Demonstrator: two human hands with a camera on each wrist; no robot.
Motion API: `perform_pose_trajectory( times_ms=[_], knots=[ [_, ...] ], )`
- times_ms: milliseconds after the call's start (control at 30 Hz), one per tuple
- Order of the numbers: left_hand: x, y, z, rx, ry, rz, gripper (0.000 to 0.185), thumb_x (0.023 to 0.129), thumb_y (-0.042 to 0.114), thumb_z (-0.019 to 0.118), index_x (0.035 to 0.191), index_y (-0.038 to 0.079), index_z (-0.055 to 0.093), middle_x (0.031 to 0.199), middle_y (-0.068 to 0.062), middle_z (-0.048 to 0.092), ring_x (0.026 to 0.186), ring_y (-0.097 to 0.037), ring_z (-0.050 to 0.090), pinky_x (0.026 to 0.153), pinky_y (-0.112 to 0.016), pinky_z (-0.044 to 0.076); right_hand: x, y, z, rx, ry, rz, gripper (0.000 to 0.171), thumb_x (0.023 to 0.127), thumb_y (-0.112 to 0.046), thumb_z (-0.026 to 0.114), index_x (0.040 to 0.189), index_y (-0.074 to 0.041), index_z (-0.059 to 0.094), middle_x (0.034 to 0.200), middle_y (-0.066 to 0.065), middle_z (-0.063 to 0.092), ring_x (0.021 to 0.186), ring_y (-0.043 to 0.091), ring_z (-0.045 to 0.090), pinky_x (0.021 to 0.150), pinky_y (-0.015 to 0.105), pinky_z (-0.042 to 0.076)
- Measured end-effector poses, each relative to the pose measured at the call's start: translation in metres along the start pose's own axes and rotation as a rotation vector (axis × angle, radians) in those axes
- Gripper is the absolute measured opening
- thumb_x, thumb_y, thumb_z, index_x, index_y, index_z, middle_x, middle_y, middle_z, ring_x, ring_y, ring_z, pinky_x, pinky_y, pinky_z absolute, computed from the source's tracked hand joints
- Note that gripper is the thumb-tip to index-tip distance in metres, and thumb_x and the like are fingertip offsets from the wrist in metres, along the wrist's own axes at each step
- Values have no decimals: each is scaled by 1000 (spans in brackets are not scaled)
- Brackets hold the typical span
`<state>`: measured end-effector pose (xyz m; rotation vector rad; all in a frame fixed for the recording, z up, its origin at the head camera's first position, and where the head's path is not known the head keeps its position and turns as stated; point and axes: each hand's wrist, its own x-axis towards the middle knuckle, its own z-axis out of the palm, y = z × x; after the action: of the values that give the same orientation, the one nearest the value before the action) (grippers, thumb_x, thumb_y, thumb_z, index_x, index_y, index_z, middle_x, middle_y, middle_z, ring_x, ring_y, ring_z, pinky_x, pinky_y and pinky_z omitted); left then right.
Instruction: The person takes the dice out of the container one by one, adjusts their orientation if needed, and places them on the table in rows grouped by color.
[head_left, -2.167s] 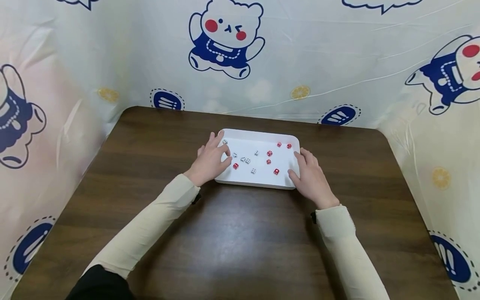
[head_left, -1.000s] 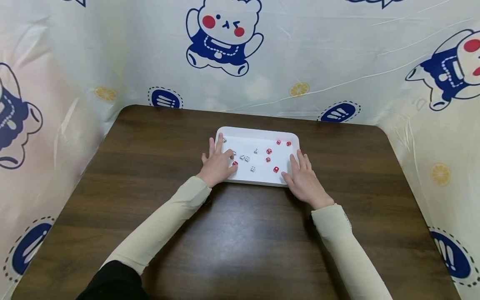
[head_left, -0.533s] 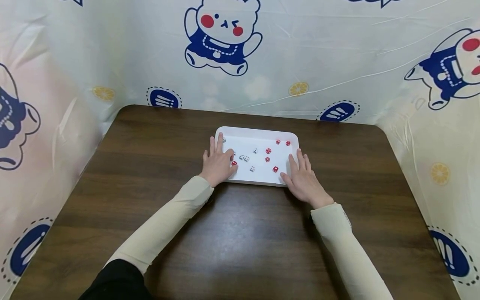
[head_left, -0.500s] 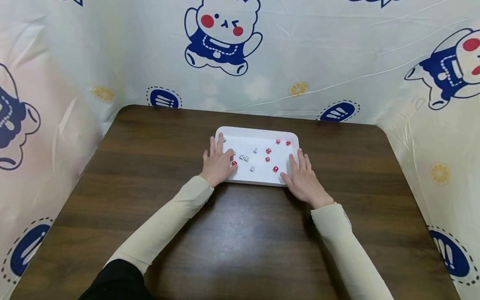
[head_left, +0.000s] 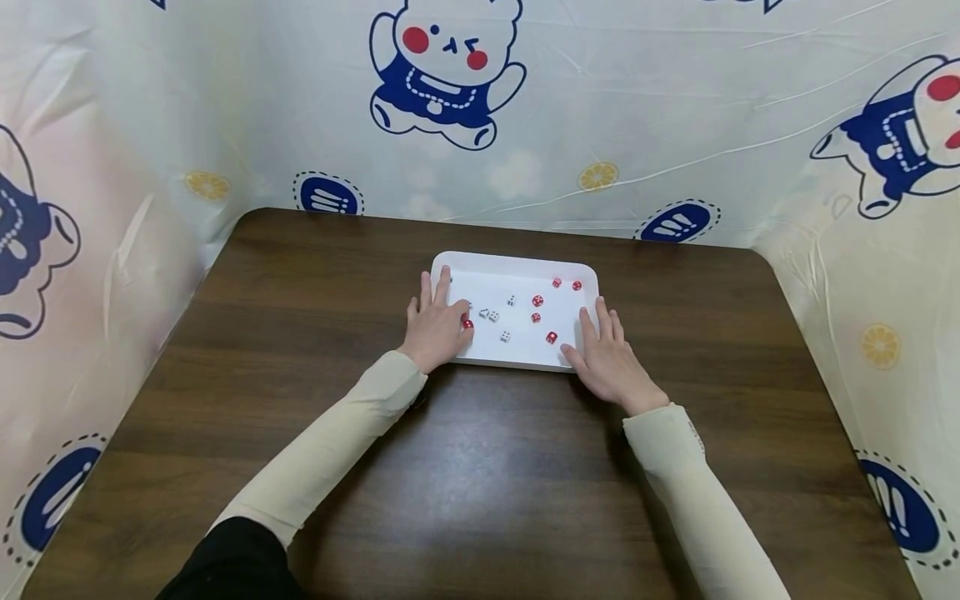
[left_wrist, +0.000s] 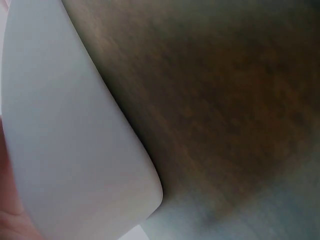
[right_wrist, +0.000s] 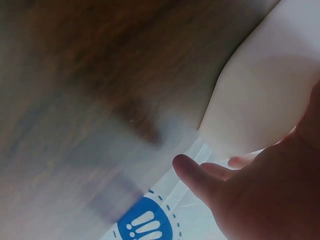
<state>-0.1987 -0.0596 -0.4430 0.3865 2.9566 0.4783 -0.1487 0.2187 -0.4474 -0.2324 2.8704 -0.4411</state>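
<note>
A shallow white tray (head_left: 517, 364) lies on the wooden table and holds several red and white dice. My left hand (head_left: 433, 333) reaches over its left end. The thumb and bent index finger close about a red die (head_left: 468, 324), while the other fingers stretch forward. A white die sits by the index fingertip, partly hidden. At the tray's right end my right hand (head_left: 617, 371) lies spread, thumb over the near rim and fingers along the side, holding no die. In the right wrist view my right hand (right_wrist: 270, 195) is beside the tray's outer wall (right_wrist: 260, 95).
Red dice (head_left: 537, 301) are spread over the tray's right half. White dice (head_left: 493, 317) lie mostly left of the middle. The dark wooden table (head_left: 480, 483) extends toward me. A printed curtain (head_left: 517, 179) stands behind and at both sides.
Since about two seconds ago, my left hand has moved right and further over the tray, down to the red die. My right hand has shifted slightly left. Over the last half second both hardly move.
</note>
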Motion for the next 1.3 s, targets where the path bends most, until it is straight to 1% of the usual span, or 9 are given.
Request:
perform_pose_trajectory(
  times_ms=[100, 300, 500, 667, 767, 933, 1033, 1167, 1300],
  knots=[
    [0, 0, -1, 4, -4, -2, 29, 93, 26, 56, 117, 14, 65, 163, -16, 1, 148, -47, -2, 109, -68, 22, 0, 0, -1, 4, -7, 4, 77, 100, -47, 39, 155, -3, 8, 162, 18, -14, 147, 47, -1, 113, 64, 18],
    [1, 1, -1, 11, -8, -8, 26, 93, 26, 55, 113, 15, 66, 163, -16, 2, 148, -47, -2, 109, -68, 22, 0, 0, -1, 8, -11, 10, 77, 100, -47, 39, 155, -4, 8, 162, 17, -14, 147, 47, -1, 113, 64, 19],
    [2, 0, -1, 21, -16, -6, 29, 93, 26, 55, 118, 15, 66, 163, -16, 3, 148, -47, -2, 110, -68, 22, 0, 0, -2, 6, -12, 10, 77, 100, -47, 39, 155, -3, 8, 162, 17, -14, 147, 48, 0, 113, 63, 18],
    [2, -1, -2, 25, -31, 2, 29, 94, 26, 56, 119, 16, 66, 163, -16, 4, 148, -47, -2, 110, -67, 20, 0, 0, -1, 6, -18, 7, 77, 100, -47, 38, 155, -2, 8, 162, 18, -15, 147, 48, 0, 114, 63, 18],
    [2, -3, -4, 27, -41, 11, 25, 94, 25, 57, 114, 15, 68, 163, -16, 5, 148, -46, -1, 110, -68, 19, 0, 1, -2, 10, -22, 11, 78, 100, -47, 38, 155, -3, 7, 161, 17, -16, 147, 48, -1, 114, 62, 18],
    [1, -5, -7, 17, -48, 32, 14, 93, 23, 60, 100, 14, 68, 163, -17, 6, 148, -46, -2, 111, -69, 16, 1, 1, -2, 8, -24, 16, 78, 100, -48, 38, 155, -3, 7, 162, 17, -16, 147, 48, 0, 114, 62, 17],
    [0, -6, -9, 10, -57, 46, 11, 92, 21, 61, 96, 14, 68, 163, -17, 5, 148, -45, -4, 111, -69, 13, 1, 2, -1, 7, -23, 12, 78, 100, -48, 38, 155, -3, 7, 162, 17, -16, 147, 47, 1, 114, 62, 18],
    [-3, -9, -13, 18, -71, 67, 16, 92, 23, 62, 105, 15, 69, 163, -16, 4, 149, -44, -3, 111, -69, 13, 2, 2, 0, 8, -24, 10, 78, 100, -48, 38, 155, -3, 7, 162, 16, -16, 147, 47, 2, 114, 62, 19],
    [-6, -13, -16, 28, -65, 84, 21, 93, 26, 63, 110, 16, 68, 163, -15, 6, 149, -44, -1, 111, -69, 15, 1, 1, 0, 12, -24, 17, 78, 100, -47, 38, 155, -2, 7, 162, 16, -16, 146, 49, 7, 113, 63, 21]
  ],
)
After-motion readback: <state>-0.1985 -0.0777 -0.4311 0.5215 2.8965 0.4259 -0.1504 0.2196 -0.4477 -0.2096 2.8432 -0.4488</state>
